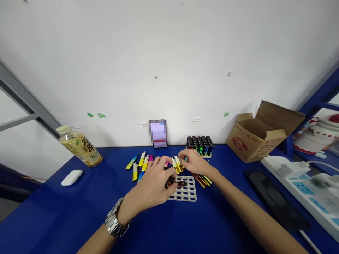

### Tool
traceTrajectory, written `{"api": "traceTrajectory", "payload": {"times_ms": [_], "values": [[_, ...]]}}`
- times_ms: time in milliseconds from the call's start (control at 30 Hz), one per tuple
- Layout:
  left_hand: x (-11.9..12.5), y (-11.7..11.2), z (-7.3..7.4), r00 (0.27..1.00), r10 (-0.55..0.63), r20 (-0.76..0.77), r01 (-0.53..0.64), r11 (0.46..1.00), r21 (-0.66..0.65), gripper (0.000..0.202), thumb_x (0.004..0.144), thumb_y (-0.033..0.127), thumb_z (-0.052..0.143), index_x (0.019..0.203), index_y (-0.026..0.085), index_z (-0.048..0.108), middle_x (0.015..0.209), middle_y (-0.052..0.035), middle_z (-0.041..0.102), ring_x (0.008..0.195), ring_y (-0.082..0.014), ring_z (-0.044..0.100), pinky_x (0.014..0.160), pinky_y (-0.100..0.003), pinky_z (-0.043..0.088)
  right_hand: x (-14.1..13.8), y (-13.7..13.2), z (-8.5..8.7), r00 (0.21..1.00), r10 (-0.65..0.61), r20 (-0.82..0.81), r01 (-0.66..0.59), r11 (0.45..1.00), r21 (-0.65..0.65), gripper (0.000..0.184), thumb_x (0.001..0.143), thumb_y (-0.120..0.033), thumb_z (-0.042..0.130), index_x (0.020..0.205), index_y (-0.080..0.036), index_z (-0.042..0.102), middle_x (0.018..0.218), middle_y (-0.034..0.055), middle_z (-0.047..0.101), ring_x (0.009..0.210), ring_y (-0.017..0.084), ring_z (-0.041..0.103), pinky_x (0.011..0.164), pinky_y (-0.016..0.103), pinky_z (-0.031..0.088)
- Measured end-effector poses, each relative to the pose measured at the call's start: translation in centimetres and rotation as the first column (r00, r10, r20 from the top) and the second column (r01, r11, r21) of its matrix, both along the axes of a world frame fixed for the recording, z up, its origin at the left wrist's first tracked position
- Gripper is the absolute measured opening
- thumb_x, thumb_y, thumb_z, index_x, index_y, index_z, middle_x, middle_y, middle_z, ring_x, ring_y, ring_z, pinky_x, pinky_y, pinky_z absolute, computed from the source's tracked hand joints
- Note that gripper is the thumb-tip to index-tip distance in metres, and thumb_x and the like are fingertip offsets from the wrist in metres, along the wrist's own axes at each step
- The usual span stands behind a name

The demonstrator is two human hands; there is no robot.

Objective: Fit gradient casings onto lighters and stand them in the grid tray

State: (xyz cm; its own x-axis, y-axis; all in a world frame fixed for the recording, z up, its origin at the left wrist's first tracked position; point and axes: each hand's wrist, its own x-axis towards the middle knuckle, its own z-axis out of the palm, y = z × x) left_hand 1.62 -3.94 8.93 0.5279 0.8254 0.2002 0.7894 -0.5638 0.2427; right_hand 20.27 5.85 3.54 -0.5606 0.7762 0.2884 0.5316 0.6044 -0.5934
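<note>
My left hand [159, 178] reaches over a white tray with oval holes [189, 194]. Its fingers are curled round several dark, shiny lighter-like pieces, largely hidden by the hand; one reddish-brown end [182, 183] shows past the thumb. My right hand [195, 160] is just beyond the tray's far edge, thumb and fingers drawn together at a group of yellow-and-white lighters [178, 165]. What lies between those fingertips is too small to make out. Red and gold lighters [201, 180] lie beneath the right wrist. More coloured lighters [144, 162] are scattered left of the tray.
Behind my right hand stands a rack of upright dark-topped lighters [200, 145]. A phone [159, 134] leans on the wall. To the right are an open cardboard box [250, 141], a black device [275, 199] and a power strip [304, 190]; left, a bottle [81, 146] and white case [71, 177].
</note>
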Motion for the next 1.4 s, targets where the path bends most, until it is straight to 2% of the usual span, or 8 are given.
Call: {"api": "traceTrajectory", "payload": {"times_ms": [200, 300, 433, 733, 933, 1033, 1133, 1400], "values": [[0.9, -0.8, -0.5, 0.995, -0.061, -0.083, 0.072, 0.989, 0.129, 0.012, 0.086, 0.019, 0.048, 0.091, 0.020, 0.058, 0.115, -0.0105, 0.048, 0.107, -0.0273, 0.044, 0.087, -0.047, 0.041, -2.1, 0.2, -1.0, 0.965, -0.074, 0.251, 0.037, 0.988, 0.149, 0.015, 0.087, -0.011, 0.048, 0.098, -0.012, 0.059, 0.094, 0.0100, 0.057, 0.091, 0.020, 0.052, 0.081, 0.031, 0.040], [2.3, -1.9, -1.2, 0.967, -0.159, -0.198, 0.198, 0.961, 0.195, 0.013, 0.085, 0.024, 0.051, 0.095, 0.019, 0.059, 0.117, -0.0121, 0.052, 0.112, -0.0313, 0.042, 0.094, -0.055, 0.033, -3.0, 0.1, -1.4, 0.937, -0.075, 0.343, 0.019, 0.986, 0.163, 0.015, 0.088, -0.012, 0.047, 0.097, -0.013, 0.059, 0.095, 0.0100, 0.056, 0.089, 0.021, 0.049, 0.081, 0.031, 0.039], [4.1, -3.0, -2.2, 0.879, -0.304, -0.369, 0.377, 0.915, 0.145, 0.026, 0.079, 0.017, 0.056, 0.105, 0.015, 0.056, 0.098, -0.0106, 0.061, 0.095, -0.0252, 0.052, 0.093, -0.049, 0.033, -3.4, 0.0, -1.5, 0.937, -0.115, 0.329, 0.054, 0.981, 0.187, 0.020, 0.091, -0.012, 0.042, 0.099, -0.013, 0.060, 0.096, 0.0108, 0.057, 0.090, 0.022, 0.049, 0.082, 0.032, 0.039], [5.0, -2.4, -4.7, 0.862, -0.208, -0.461, 0.373, 0.877, 0.302, 0.025, 0.084, 0.008, 0.047, 0.107, 0.009, 0.055, 0.083, -0.0087, 0.062, 0.078, -0.0218, 0.056, 0.078, -0.038, 0.038, -2.8, 0.1, -1.0, 0.914, -0.069, 0.400, 0.006, 0.987, 0.159, 0.030, 0.090, -0.008, 0.041, 0.113, -0.011, 0.058, 0.103, 0.0140, 0.061, 0.094, 0.023, 0.053, 0.083, 0.033, 0.040], [4.1, -2.1, -2.8, 0.879, -0.253, -0.405, 0.356, 0.912, 0.204, 0.020, 0.083, 0.010, 0.048, 0.101, 0.014, 0.053, 0.085, -0.0083, 0.062, 0.079, -0.0219, 0.055, 0.078, -0.035, 0.040, -3.1, 0.4, -1.1, 0.902, -0.046, 0.428, -0.029, 0.986, 0.166, 0.023, 0.093, -0.013, 0.041, 0.101, -0.013, 0.062, 0.098, 0.0133, 0.061, 0.095, 0.022, 0.056, 0.086, 0.032, 0.039], [2.9, -1.3, -1.1, 0.927, -0.232, -0.295, 0.280, 0.951, 0.130, 0.012, 0.087, 0.012, 0.043, 0.087, 0.019, 0.053, 0.078, -0.0037, 0.059, 0.077, -0.0197, 0.053, 0.078, -0.034, 0.040, -3.1, 0.4, -1.1, 0.900, -0.039, 0.434, -0.034, 0.987, 0.159, 0.024, 0.094, -0.014, 0.039, 0.099, -0.013, 0.062, 0.100, 0.0135, 0.060, 0.095, 0.023, 0.056, 0.086, 0.033, 0.040], [1.5, -0.3, 0.2, 0.958, -0.182, -0.221, 0.207, 0.974, 0.095, 0.017, 0.091, 0.014, 0.040, 0.089, 0.018, 0.056, 0.086, -0.0049, 0.060, 0.084, -0.0197, 0.052, 0.080, -0.035, 0.040, -2.9, 0.4, -1.1, 0.901, -0.020, 0.434, -0.052, 0.987, 0.153, 0.022, 0.094, -0.016, 0.040, 0.098, -0.014, 0.062, 0.099, 0.0119, 0.059, 0.094, 0.022, 0.056, 0.084, 0.032, 0.040], [0.3, 0.4, 0.9, 0.977, -0.144, -0.158, 0.162, 0.982, 0.102, 0.025, 0.092, 0.014, 0.038, 0.089, 0.017, 0.062, 0.086, -0.0070, 0.060, 0.085, -0.0208, 0.048, 0.076, -0.036, 0.040, -2.8, 0.2, -0.7, 0.914, -0.004, 0.406, -0.047, 0.992, 0.116, 0.021, 0.094, -0.016, 0.040, 0.098, -0.015, 0.061, 0.099, 0.0108, 0.058, 0.095, 0.021, 0.055, 0.084, 0.033, 0.040]]}}
